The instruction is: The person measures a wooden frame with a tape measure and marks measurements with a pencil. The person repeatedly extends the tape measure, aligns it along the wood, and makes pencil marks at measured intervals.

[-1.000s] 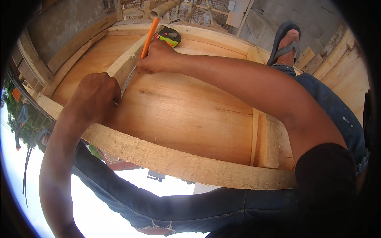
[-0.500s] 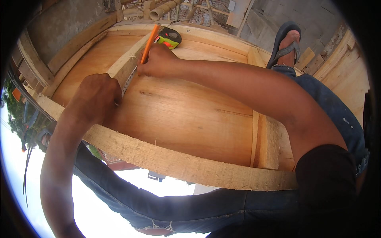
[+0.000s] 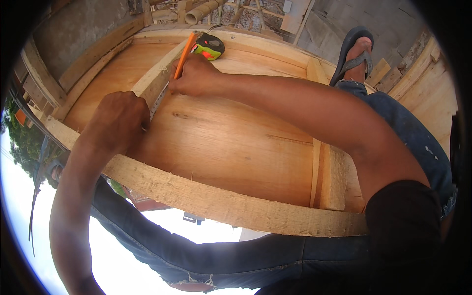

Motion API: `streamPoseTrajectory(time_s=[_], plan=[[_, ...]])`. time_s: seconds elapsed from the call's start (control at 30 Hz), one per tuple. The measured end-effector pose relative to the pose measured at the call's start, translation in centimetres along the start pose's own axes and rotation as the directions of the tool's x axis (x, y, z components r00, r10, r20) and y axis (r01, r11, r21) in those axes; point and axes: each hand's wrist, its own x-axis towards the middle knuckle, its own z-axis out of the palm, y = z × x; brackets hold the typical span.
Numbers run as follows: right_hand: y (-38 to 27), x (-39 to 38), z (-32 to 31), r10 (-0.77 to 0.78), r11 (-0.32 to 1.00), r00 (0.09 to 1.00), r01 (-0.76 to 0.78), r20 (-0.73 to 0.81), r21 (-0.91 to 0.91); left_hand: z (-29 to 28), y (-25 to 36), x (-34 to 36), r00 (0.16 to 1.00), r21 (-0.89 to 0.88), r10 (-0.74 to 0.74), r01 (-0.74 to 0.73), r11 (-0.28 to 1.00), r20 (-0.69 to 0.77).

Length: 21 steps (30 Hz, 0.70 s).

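Between the fingers of my right hand (image 3: 196,74) is an orange pencil (image 3: 185,55), its upper end tilted away and its tip hidden by the fingers. My left hand (image 3: 119,114) is closed at the near end of a pale tape measure blade (image 3: 158,101), whose end the fingers cover. That blade runs beside a wooden crosspiece (image 3: 156,77) and passes under my right hand. Just beyond that hand, the black and lime-green tape measure case (image 3: 209,46) sits by the crosspiece. A plywood panel (image 3: 231,142) lies below, inside the wooden frame.
The frame's thick near rail (image 3: 216,203) curves across in front of my jeans (image 3: 246,253). Another crosspiece (image 3: 328,177) stands to the right. My foot in a dark flip-flop (image 3: 355,56) rests at the far right. Bamboo (image 3: 204,12) and scrap wood lie beyond the frame.
My right hand and the pencil have shifted very slightly. My left hand, the blade and the tape measure case look the same.
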Motion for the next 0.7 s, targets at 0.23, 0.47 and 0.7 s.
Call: streamPoseTrajectory(time_s=[0.23,0.47,0.7], plan=[[0.1,0.1,-0.3,-0.022,0.998,1.000,0.022,0.003,-0.054,-0.3,0.1,0.0,1.000,-0.012,-0.005,0.005,1.000,0.007],[-0.3,-0.5,-0.8,-0.010,0.999,0.998,0.008,0.058,0.038,-0.2,0.1,0.1,1.000,0.021,0.004,-0.004,1.000,0.019],[0.1,-0.2,-0.6,0.004,0.999,0.999,-0.006,0.047,0.040,-0.9,0.6,0.1,0.999,0.021,-0.018,0.017,1.000,0.044]])
